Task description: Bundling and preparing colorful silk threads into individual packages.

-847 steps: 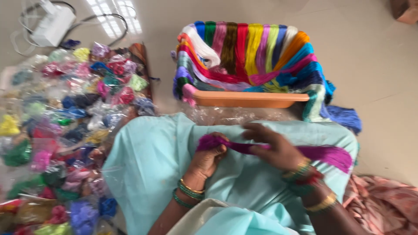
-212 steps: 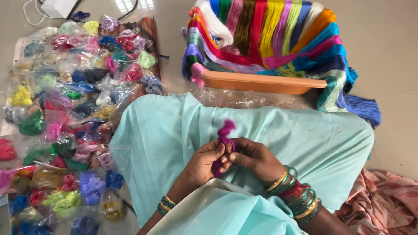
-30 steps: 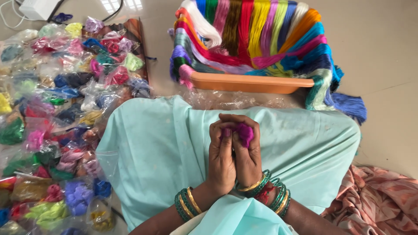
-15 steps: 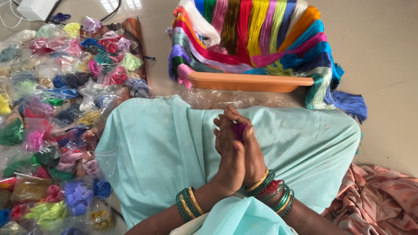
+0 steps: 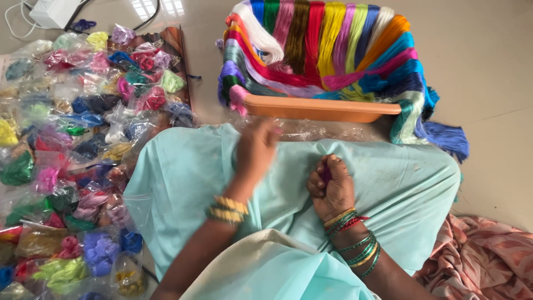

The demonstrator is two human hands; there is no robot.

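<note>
My right hand (image 5: 331, 186) rests on my lap, fist closed around a small rolled purple thread bundle (image 5: 325, 173) that barely shows between the fingers. My left hand (image 5: 255, 150) is blurred, stretched forward over the light-blue cloth (image 5: 183, 178) on my lap, fingers apart and holding nothing. It is near a crinkled clear plastic sheet (image 5: 311, 130) lying in front of an orange tray (image 5: 316, 108). The tray is draped with several skeins of coloured thread (image 5: 327, 44).
To my left the floor is covered with several small clear bags of coloured thread (image 5: 72, 139). A white box with cables (image 5: 53, 11) sits at the far left. A pink patterned cloth (image 5: 483, 261) lies at my right. Tiled floor (image 5: 488, 61) extends beyond the tray.
My two hands were pressed together around the purple bundle. Now they are apart: the right keeps the bundle in its fist, and the left has moved forward and left toward the plastic sheet.
</note>
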